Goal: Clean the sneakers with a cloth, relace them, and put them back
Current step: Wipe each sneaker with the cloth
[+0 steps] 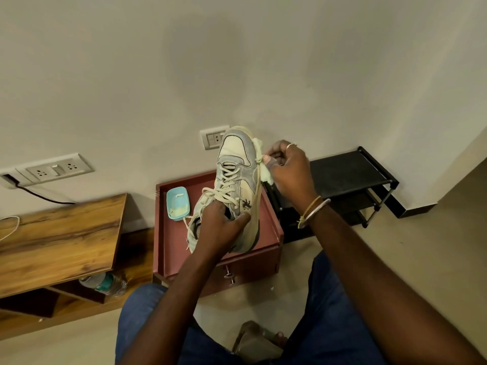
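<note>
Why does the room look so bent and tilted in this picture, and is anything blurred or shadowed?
Head view: the wide-angle lens bends the edges, so the socket plate and black rack lean; light is soft, with a faint broad shadow on the wall above the sneaker; the sneaker looks fairly sharp; the bottom edge is blurry.

Sneaker [234,185] above cabinet [271,227], dish [178,204] left, rack [350,175] right
</note>
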